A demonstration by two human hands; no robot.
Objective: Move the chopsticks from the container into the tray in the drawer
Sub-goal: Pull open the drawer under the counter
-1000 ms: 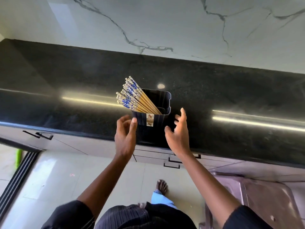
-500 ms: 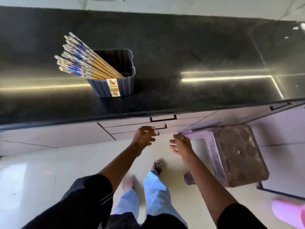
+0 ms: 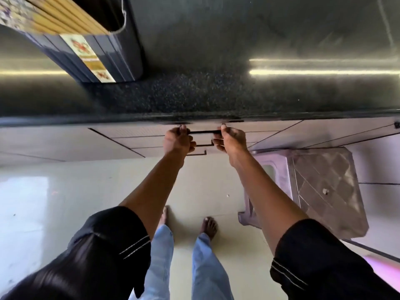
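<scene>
A dark ribbed container (image 3: 121, 50) stands on the black countertop (image 3: 216, 94) at the upper left, with several yellow chopsticks (image 3: 60, 18) leaning out of it to the left. Below the counter edge, my left hand (image 3: 178, 140) and my right hand (image 3: 231, 139) grip the two ends of the black handle (image 3: 204, 132) of the top drawer (image 3: 138, 132). The drawer front sits flush with the cabinet. No tray is in view.
Two more drawer handles (image 3: 202, 146) sit below the gripped one. A metallic stool (image 3: 313, 191) stands on the pale floor just right of my right arm. My bare feet (image 3: 208, 226) are below the drawers.
The camera has come much closer to the counter. Both hands rose from in front of the lower drawers and closed on the top drawer's handle.
</scene>
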